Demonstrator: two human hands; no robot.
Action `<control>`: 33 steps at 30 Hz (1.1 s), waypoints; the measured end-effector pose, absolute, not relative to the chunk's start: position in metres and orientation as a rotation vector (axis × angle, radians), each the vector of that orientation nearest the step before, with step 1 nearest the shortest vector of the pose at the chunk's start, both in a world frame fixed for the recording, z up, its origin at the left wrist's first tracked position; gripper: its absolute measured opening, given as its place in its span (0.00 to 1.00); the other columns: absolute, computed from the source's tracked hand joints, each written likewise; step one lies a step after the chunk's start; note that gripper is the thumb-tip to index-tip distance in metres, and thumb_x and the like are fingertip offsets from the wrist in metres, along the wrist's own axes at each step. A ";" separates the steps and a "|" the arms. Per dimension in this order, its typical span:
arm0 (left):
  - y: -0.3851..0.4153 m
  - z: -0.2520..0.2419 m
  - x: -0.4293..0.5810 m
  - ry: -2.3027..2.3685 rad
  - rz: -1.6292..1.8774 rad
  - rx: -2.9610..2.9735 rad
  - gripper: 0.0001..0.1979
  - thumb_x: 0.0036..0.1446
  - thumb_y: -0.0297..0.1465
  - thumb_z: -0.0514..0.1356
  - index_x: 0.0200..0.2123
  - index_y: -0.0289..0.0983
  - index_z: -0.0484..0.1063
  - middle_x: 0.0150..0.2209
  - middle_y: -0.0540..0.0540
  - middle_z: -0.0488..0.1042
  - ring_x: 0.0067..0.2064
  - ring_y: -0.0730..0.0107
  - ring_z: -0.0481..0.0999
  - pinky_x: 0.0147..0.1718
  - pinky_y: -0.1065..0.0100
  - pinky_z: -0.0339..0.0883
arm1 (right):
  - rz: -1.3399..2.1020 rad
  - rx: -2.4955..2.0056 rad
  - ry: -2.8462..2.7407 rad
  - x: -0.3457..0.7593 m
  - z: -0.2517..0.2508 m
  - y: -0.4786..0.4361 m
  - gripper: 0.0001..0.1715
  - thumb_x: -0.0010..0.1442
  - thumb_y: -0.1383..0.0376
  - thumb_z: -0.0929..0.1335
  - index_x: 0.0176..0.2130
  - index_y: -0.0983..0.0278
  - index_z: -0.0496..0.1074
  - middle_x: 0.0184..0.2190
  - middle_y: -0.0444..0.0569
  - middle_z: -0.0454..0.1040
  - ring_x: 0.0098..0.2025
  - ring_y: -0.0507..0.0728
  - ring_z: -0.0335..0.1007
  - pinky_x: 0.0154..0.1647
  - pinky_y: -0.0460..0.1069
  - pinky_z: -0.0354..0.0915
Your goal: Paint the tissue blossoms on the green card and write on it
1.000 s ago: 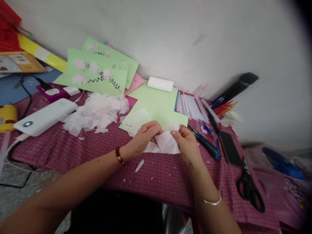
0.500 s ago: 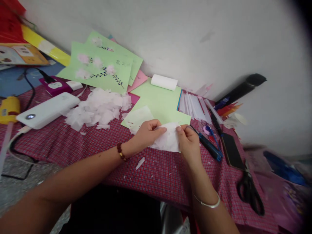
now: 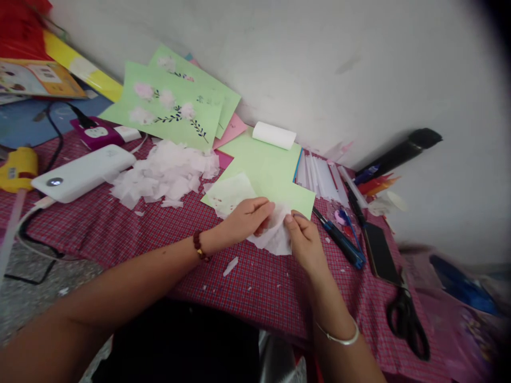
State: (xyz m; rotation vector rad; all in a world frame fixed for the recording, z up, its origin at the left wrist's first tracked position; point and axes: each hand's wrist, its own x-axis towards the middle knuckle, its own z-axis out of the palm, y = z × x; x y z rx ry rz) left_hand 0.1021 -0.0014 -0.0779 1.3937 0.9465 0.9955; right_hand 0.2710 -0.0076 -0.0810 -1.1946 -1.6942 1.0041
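Note:
Between my two hands is a thin, crumpled sheet of white tissue paper [image 3: 275,239], its lower edge hanging loose. My left hand [image 3: 248,218] pinches its upper left part between thumb and fingers. Closed on the right side of the same tissue is my right hand [image 3: 306,239], thumb on top. Both hands are just over the front edge of a light green sheet of card [image 3: 271,167]. Another white sheet with small dark marks [image 3: 231,192] lies on the card beside my left hand. A heap of torn tissue pieces [image 3: 167,173] spreads farther left.
Green cards with tissue flowers [image 3: 170,109] lean on the wall behind a white power bank [image 3: 83,173]. A paper roll [image 3: 274,135] rests at the back. At right are a blue box cutter [image 3: 343,244], a phone [image 3: 381,252] and black scissors [image 3: 407,322]. A yellow glue gun [image 3: 18,170] stands far left.
My fingers have shifted on the tissue; it is now more gathered and folded, with its lower edge hanging lower. The view has tilted slightly.

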 end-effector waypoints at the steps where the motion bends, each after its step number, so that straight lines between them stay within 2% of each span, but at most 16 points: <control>1: -0.002 -0.079 0.103 0.922 1.008 1.362 0.16 0.63 0.41 0.50 0.27 0.37 0.62 0.22 0.52 0.64 0.22 0.78 0.63 0.21 0.73 0.58 | 1.008 -1.203 -1.704 0.271 -0.081 -0.008 0.22 0.64 0.57 0.63 0.21 0.62 0.62 0.23 0.42 0.57 0.24 0.50 0.51 0.24 0.46 0.52; 4: -0.003 -0.080 0.105 0.894 1.013 1.423 0.13 0.56 0.40 0.59 0.34 0.37 0.64 0.25 0.54 0.64 0.24 0.77 0.62 0.22 0.74 0.57 | 0.998 -1.197 -1.771 0.271 -0.082 -0.008 0.21 0.63 0.59 0.63 0.21 0.62 0.60 0.22 0.41 0.56 0.24 0.50 0.52 0.24 0.46 0.51; 6: -0.003 -0.082 0.106 0.921 1.003 1.536 0.11 0.53 0.37 0.62 0.32 0.36 0.65 0.25 0.54 0.62 0.26 0.77 0.60 0.23 0.74 0.55 | 0.986 -1.176 -1.820 0.271 -0.082 -0.008 0.21 0.62 0.59 0.64 0.20 0.63 0.59 0.22 0.41 0.55 0.24 0.49 0.52 0.25 0.46 0.51; 9: -0.001 -0.083 0.105 1.013 1.005 1.598 0.14 0.58 0.37 0.55 0.24 0.35 0.64 0.22 0.53 0.59 0.26 0.77 0.57 0.23 0.73 0.51 | 1.013 -1.175 -1.848 0.273 -0.083 -0.007 0.21 0.62 0.58 0.65 0.21 0.63 0.60 0.22 0.41 0.57 0.25 0.49 0.54 0.25 0.46 0.52; 11: 0.001 -0.083 0.103 1.071 1.008 1.538 0.16 0.59 0.37 0.53 0.22 0.35 0.63 0.21 0.53 0.57 0.24 0.77 0.56 0.22 0.72 0.50 | 1.059 -1.180 -1.820 0.275 -0.083 -0.006 0.20 0.61 0.57 0.65 0.22 0.63 0.62 0.24 0.42 0.59 0.25 0.49 0.55 0.25 0.46 0.53; 16: 0.002 -0.082 0.101 1.137 1.012 1.395 0.14 0.57 0.37 0.53 0.23 0.35 0.64 0.20 0.54 0.55 0.22 0.77 0.55 0.21 0.72 0.48 | 1.125 -1.258 -1.656 0.278 -0.084 -0.002 0.18 0.59 0.56 0.66 0.23 0.63 0.63 0.23 0.41 0.58 0.22 0.48 0.52 0.20 0.45 0.50; 22: -0.003 -0.086 0.106 1.165 0.969 1.710 0.15 0.58 0.33 0.53 0.21 0.35 0.60 0.19 0.54 0.56 0.24 0.77 0.56 0.22 0.71 0.46 | 1.034 -1.233 -1.652 0.275 -0.084 -0.003 0.07 0.57 0.61 0.68 0.31 0.63 0.69 0.29 0.43 0.65 0.28 0.49 0.61 0.27 0.45 0.58; 30: -0.006 -0.084 0.105 1.167 1.095 1.706 0.17 0.61 0.34 0.51 0.20 0.36 0.55 0.20 0.54 0.53 0.24 0.77 0.55 0.24 0.70 0.48 | 0.958 -1.297 -1.543 0.274 -0.083 -0.004 0.09 0.56 0.61 0.68 0.29 0.64 0.71 0.25 0.43 0.66 0.26 0.50 0.61 0.25 0.46 0.56; 33: -0.007 -0.083 0.106 1.135 1.118 1.633 0.14 0.61 0.35 0.51 0.25 0.36 0.62 0.22 0.53 0.59 0.25 0.76 0.59 0.25 0.71 0.52 | 0.992 -1.292 -1.534 0.273 -0.081 -0.005 0.10 0.56 0.60 0.68 0.28 0.64 0.70 0.24 0.42 0.65 0.25 0.49 0.59 0.24 0.45 0.55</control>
